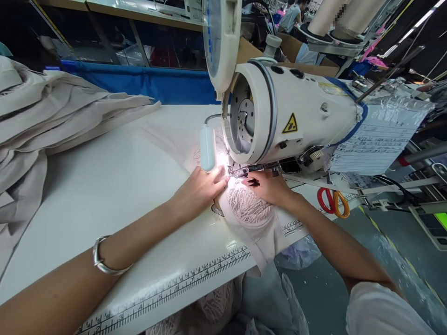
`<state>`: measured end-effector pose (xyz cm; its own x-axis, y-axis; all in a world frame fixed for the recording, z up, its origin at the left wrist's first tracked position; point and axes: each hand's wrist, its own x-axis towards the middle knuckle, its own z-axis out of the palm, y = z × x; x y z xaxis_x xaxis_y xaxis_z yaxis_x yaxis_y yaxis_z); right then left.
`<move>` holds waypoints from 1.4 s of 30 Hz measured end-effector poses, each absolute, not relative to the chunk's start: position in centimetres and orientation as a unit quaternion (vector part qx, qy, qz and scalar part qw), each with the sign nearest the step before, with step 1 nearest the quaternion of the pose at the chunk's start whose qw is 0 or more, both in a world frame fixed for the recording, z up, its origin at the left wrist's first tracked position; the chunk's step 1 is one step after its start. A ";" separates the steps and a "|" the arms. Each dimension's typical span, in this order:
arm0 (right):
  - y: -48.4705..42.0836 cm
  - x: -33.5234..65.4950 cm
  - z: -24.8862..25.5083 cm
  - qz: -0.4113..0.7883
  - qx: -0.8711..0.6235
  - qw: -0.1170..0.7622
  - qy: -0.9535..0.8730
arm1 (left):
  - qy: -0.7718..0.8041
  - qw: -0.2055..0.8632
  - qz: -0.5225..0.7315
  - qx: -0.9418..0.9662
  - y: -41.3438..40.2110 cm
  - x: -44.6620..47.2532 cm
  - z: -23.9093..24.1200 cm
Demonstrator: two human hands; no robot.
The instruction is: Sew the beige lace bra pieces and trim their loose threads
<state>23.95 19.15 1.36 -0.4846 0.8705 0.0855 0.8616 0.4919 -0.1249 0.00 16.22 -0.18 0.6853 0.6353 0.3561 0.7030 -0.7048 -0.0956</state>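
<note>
A pale pink garment piece with a rounded lace cup (pixel 249 204) lies under the needle area of a white sewing machine (pixel 296 109), its plain strip hanging over the table's front edge. My left hand (pixel 199 190) is closed at the cloth's left side, fingertips pressed on it beside the lit needle area. On the right, my right hand (pixel 270 188) grips the cloth by the lace, its fingers bent and partly hidden below the metal attachment (pixel 254 170). Something dark shows at its fingers. A pale lamp (pixel 207 149) stands just behind my left hand.
Grey-beige fabric (pixel 45 107) is heaped on the left of the white table (pixel 146 172), whose front edge carries a printed ruler (pixel 174 288). Scissors (pixel 333 202) with red and orange handles hang at the right. A paper sheet (pixel 370 135) covers the machine's right end.
</note>
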 end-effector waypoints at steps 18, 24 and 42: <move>19.4 25.8 -0.6 0.106 -0.453 0.151 -0.872 | -0.418 0.077 -0.123 -0.897 12.0 3.6 -1.6; 18.7 25.7 0.8 0.063 -0.396 0.056 -0.914 | -0.405 0.064 -0.142 -0.901 12.3 3.3 -1.5; 18.3 24.8 1.8 0.084 -0.392 0.041 -0.915 | -0.355 0.013 -0.200 -0.913 14.4 0.8 -1.2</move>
